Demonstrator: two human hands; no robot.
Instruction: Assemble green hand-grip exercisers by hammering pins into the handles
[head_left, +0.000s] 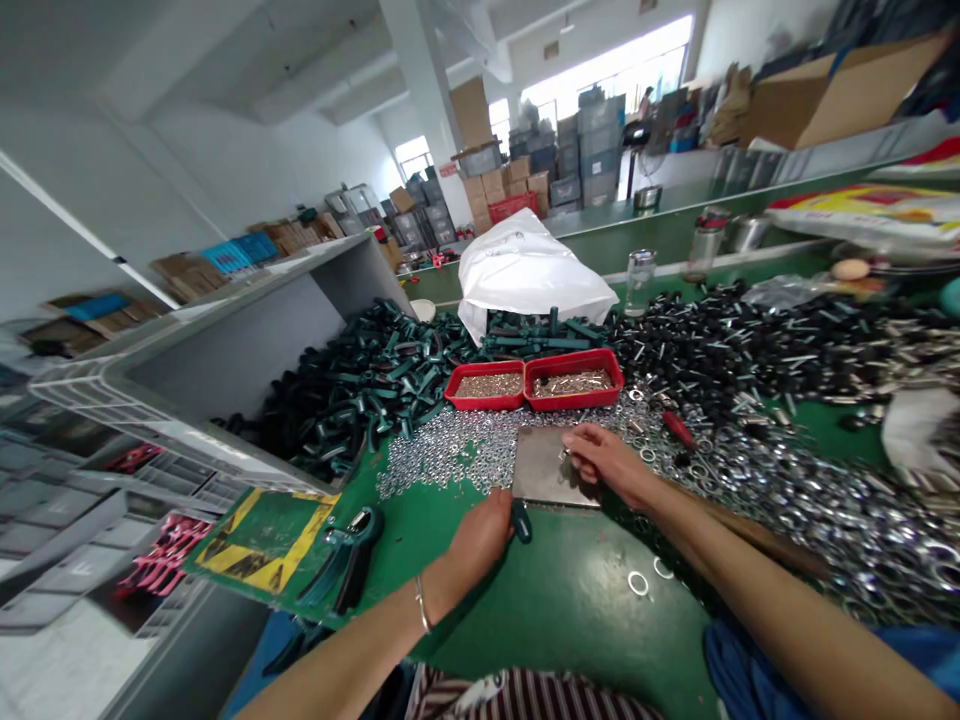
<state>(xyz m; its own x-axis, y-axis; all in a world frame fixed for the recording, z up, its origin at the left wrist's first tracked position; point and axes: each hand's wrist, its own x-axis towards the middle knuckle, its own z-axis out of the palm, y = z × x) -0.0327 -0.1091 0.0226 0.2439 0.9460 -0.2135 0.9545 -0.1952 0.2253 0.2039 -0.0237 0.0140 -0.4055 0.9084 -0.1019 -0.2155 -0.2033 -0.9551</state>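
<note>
- Steel plate [551, 467] lies flat on the green worktop [555, 640], its far edge against a spread of loose steel washers [457, 450].
- Right hand [607, 462] sits on the plate's top right, fingers bunched together; whether they pinch a small part is too hard to see.
- Left hand [480, 540] is curled at the plate's near left corner, just above a dark teal tool handle [521, 522]; I cannot tell whether it grips anything.
- Pressing on one side could make the plate tip or slide, pushing washers into the two red trays [525, 383] or scattering them.
- Washers could roll over the worktop's edge if knocked, especially the few stray rings [638, 583] lying apart on the bare green surface.
- Reaching across could snag the red-handled screwdriver [679, 430] or the black pliers [352, 560], knocking them into the pile.
- Parts could get mixed where the washers meet the black bolts [750, 350] and dark green fittings [360, 390].
</note>
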